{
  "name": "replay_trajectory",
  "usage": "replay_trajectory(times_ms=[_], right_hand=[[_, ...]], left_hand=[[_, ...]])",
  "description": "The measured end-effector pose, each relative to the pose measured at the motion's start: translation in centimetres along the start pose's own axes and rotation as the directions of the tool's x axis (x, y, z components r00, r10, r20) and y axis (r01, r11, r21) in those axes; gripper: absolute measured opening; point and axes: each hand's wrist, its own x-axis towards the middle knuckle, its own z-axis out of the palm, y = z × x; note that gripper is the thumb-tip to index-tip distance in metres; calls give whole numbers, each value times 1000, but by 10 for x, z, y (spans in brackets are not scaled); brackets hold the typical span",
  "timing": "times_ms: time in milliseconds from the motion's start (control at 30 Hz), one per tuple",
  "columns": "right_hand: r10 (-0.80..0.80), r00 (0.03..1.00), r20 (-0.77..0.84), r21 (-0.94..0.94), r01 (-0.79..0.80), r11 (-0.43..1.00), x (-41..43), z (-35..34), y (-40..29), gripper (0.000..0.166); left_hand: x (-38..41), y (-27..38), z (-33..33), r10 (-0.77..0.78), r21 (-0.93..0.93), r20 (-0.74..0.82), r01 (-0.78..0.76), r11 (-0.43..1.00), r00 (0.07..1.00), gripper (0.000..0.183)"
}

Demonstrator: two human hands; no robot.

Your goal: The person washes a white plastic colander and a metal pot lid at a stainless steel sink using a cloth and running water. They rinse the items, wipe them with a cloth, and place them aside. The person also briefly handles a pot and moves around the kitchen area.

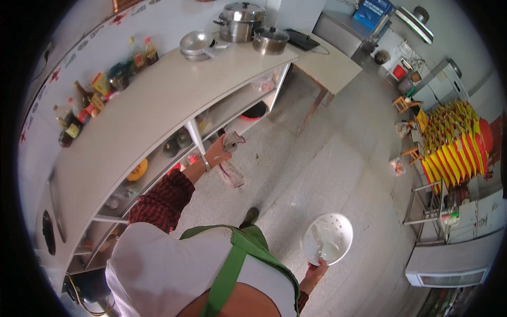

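My left hand (217, 153) grips a crumpled greyish cloth (231, 174) with a purple edge; its ends stick out above and below the fist. That arm reaches out beside the front of a long shelved counter (174, 95). On my right, low in the view, my right hand (315, 272) holds a white perforated plastic basket (345, 232) by its rim. Inside the basket lies a white spoon or ladle (329, 250), along with other pale pieces I cannot make out. The basket is held over the grey floor (293, 178).
On the counter stand a steamer pot (237, 29), a lidded pot (271, 41), pans (197, 43) and bottles (150, 51). The shelves below hold a cut pumpkin (137, 170). Beyond is a small table (328, 63). At right are a metal frame (425, 214) and red-yellow fabric (455, 146).
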Motion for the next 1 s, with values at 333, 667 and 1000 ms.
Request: replay_trajectory(times_ms=[333,667,1000], right_hand=[[104,904,414,-51,-91,995,218,305,-86,56],[171,831,529,-187,-82,979,344,524,-129,64],[213,760,613,-223,-93,970,428,709,-166,64]], left_hand=[[191,188,-35,335,-554,-534,-621,555,776,48],[439,127,-55,76,-730,-512,-481,486,855,20],[639,166,-92,51,-381,-499,-272,884,865,24]])
